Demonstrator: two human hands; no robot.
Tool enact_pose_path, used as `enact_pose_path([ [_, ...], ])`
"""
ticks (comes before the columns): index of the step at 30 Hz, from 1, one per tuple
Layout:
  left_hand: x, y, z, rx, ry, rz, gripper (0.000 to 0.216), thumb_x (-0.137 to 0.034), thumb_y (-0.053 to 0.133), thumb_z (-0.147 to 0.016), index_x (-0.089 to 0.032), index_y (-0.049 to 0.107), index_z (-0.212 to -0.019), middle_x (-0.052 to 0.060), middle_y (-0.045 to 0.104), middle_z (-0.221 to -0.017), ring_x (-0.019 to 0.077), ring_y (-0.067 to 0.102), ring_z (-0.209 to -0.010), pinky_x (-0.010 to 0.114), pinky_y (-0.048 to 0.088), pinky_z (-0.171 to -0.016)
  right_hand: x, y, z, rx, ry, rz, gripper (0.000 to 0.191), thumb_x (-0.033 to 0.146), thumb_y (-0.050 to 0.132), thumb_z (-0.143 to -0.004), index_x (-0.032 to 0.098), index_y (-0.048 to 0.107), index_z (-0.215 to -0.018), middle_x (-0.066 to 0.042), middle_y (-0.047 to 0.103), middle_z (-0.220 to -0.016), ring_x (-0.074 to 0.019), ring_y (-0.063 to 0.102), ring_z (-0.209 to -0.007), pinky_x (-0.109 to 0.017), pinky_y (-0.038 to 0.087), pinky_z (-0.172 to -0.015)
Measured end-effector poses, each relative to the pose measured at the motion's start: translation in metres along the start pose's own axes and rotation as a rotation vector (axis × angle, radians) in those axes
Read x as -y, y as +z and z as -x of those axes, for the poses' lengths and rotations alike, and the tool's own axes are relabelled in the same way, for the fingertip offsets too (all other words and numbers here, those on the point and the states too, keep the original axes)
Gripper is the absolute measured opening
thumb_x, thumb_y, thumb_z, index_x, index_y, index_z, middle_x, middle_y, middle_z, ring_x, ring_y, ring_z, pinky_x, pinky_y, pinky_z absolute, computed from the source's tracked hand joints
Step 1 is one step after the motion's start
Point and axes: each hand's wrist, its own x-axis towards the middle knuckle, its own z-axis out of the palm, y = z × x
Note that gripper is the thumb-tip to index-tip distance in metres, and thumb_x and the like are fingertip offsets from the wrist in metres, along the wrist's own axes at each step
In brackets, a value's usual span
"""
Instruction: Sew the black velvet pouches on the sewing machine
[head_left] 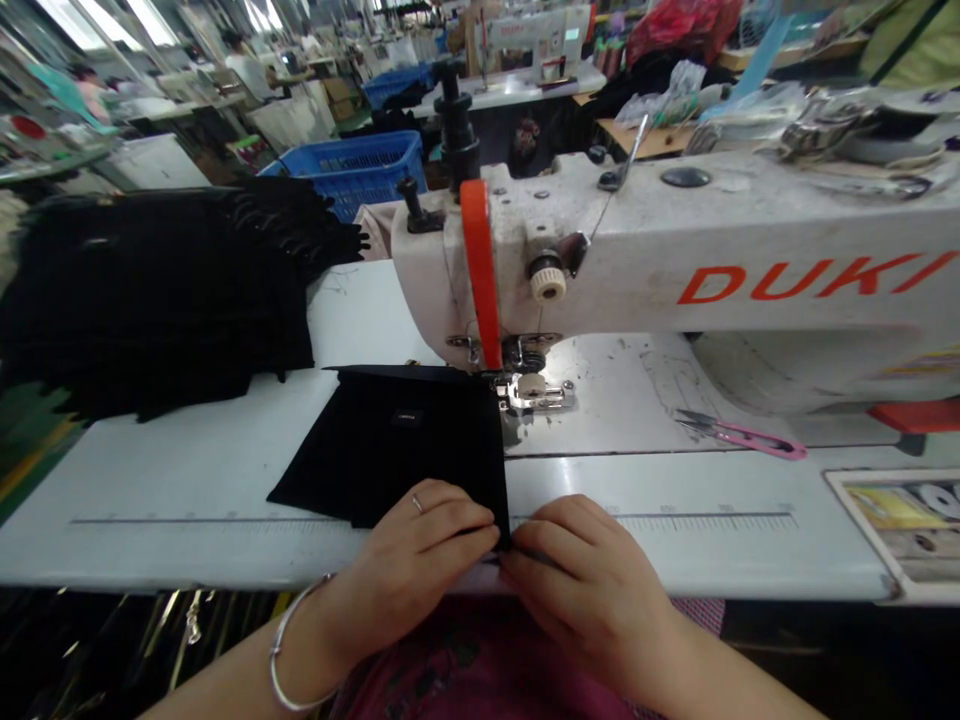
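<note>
A black fabric piece point(435, 455) with a small dark label lies on the white sewing table, its far right edge at the presser foot point(532, 390) of the sewing machine point(600, 240). My left hand point(427, 550), with a ring and a bangle at the wrist, pinches the near right corner of the fabric. Against that same corner, my right hand point(577, 560) is closed, fingertips pressed together on the fabric edge. The two hands nearly touch at the table's front edge. Some of the fingertips are hidden.
A tall stack of black fabric pieces point(150, 290) sits at the left. Pink thread snips point(750, 435) lie right of the presser foot. A blue basket point(352, 165) stands behind the machine. A printed ruler point(697, 520) runs along the table's front. People work in the background.
</note>
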Motion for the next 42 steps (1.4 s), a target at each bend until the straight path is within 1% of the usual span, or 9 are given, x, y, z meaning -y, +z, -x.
enact_pose_path([
  [3,0.0,-0.001,-0.004,0.04,0.008,-0.001,0.021,-0.006,0.052,-0.095,-0.011,0.063,-0.112,0.01,0.067,-0.109,0.0209,0.056,-0.101,0.038,0.05,-0.088,0.0,0.0,0.0,0.001,0.002,0.004,0.015,0.013,0.053,-0.096,0.017,0.067,-0.097,-0.004,0.065,-0.086,-0.0205,0.054,-0.083,-0.036,0.041,-0.072],
  [9,0.003,-0.003,-0.008,0.047,-0.013,0.02,0.023,-0.006,0.047,-0.096,-0.013,0.063,-0.111,0.008,0.068,-0.105,0.018,0.06,-0.096,0.035,0.053,-0.086,-0.001,0.001,0.0,-0.004,0.001,-0.008,0.015,0.013,0.053,-0.096,0.017,0.067,-0.094,-0.004,0.067,-0.086,-0.0199,0.055,-0.082,-0.035,0.044,-0.072],
  [13,0.002,-0.006,-0.008,0.096,0.001,0.008,0.02,-0.007,0.05,-0.095,-0.015,0.063,-0.109,0.007,0.068,-0.105,0.0191,0.06,-0.097,0.038,0.052,-0.089,-0.001,0.0,0.0,-0.029,0.031,-0.021,0.016,0.012,0.053,-0.095,0.015,0.066,-0.104,-0.007,0.069,-0.101,-0.0204,0.057,-0.085,-0.036,0.047,-0.074],
  [16,-0.001,-0.009,-0.008,0.106,0.018,0.011,0.021,-0.007,0.047,-0.097,-0.013,0.062,-0.11,0.008,0.068,-0.107,0.0192,0.06,-0.099,0.037,0.052,-0.091,-0.004,-0.002,-0.001,-0.034,-0.04,-0.013,0.024,0.012,0.051,-0.096,0.013,0.064,-0.116,-0.008,0.069,-0.112,-0.021,0.058,-0.09,-0.036,0.05,-0.076],
  [22,0.0,-0.01,-0.009,0.064,0.031,0.033,0.024,-0.01,0.042,-0.1,-0.013,0.061,-0.114,0.008,0.068,-0.109,0.0183,0.06,-0.101,0.035,0.051,-0.092,-0.009,-0.007,-0.005,0.016,-0.105,0.068,0.023,0.014,0.052,-0.096,0.013,0.067,-0.113,-0.008,0.069,-0.114,-0.0219,0.059,-0.09,-0.036,0.053,-0.074],
  [28,0.014,-0.012,-0.02,0.076,0.083,-0.004,0.024,-0.011,0.04,-0.101,-0.011,0.062,-0.11,0.008,0.069,-0.109,0.0181,0.061,-0.1,0.035,0.051,-0.093,-0.016,-0.014,-0.017,0.086,-0.096,0.06,0.025,0.015,0.053,-0.096,0.014,0.064,-0.118,-0.008,0.068,-0.115,-0.0238,0.059,-0.092,-0.038,0.053,-0.076],
  [34,0.034,-0.012,-0.028,0.135,0.056,-0.043,0.02,-0.008,0.048,-0.097,-0.014,0.063,-0.108,0.005,0.068,-0.113,0.0186,0.059,-0.105,0.035,0.049,-0.097,-0.026,-0.014,-0.027,0.103,-0.05,0.055,0.027,0.016,0.055,-0.095,0.017,0.063,-0.122,-0.006,0.067,-0.117,-0.0245,0.058,-0.095,-0.041,0.052,-0.079],
  [38,0.048,-0.013,-0.036,0.141,0.072,-0.054,0.024,-0.009,0.045,-0.097,-0.015,0.063,-0.111,0.007,0.068,-0.113,0.0189,0.061,-0.107,0.037,0.05,-0.097,-0.033,-0.016,-0.038,0.105,-0.021,0.061,0.026,0.015,0.054,-0.096,0.019,0.063,-0.12,-0.007,0.067,-0.115,-0.0238,0.059,-0.095,-0.041,0.052,-0.08],
  [42,0.061,-0.015,-0.044,0.132,0.109,-0.092,0.025,-0.009,0.045,-0.096,-0.015,0.063,-0.111,0.007,0.069,-0.114,0.0184,0.061,-0.108,0.037,0.049,-0.101,-0.039,-0.021,-0.05,0.154,0.006,0.064,0.023,0.016,0.054,-0.096,0.019,0.064,-0.117,-0.007,0.066,-0.115,-0.0235,0.06,-0.096,-0.042,0.052,-0.083],
])
